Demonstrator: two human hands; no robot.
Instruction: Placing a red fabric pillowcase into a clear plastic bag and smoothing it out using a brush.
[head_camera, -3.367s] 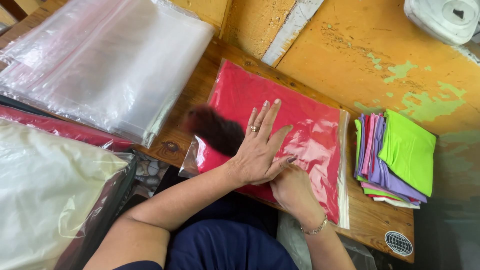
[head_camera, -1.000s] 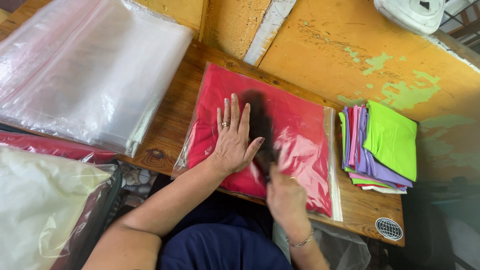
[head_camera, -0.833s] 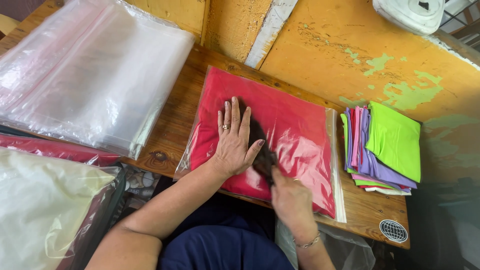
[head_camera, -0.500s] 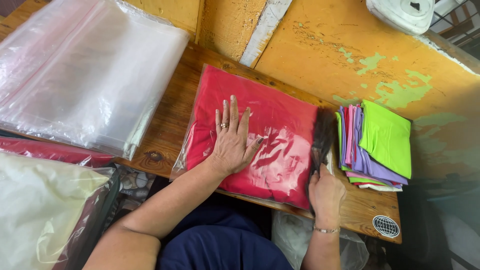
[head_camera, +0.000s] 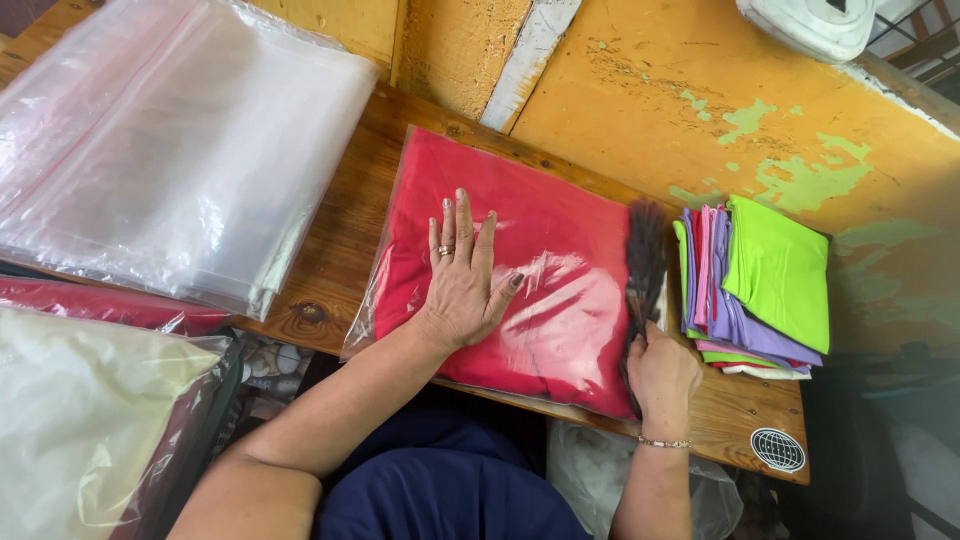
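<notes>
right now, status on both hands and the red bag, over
Left hand flat, open on red bagged garment. Right hand shut on dark brush at bag's right edge. Folded coloured cloth stack just beyond.

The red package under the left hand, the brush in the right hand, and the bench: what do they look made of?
Red package: folded red fabric in a clear glossy plastic bag, judging by glare and wrinkles. Brush: dark, soft bristles, possibly hair or fibre; handle hidden in the right hand. Bench: varnished wood, with visible grain and a knot.
</notes>
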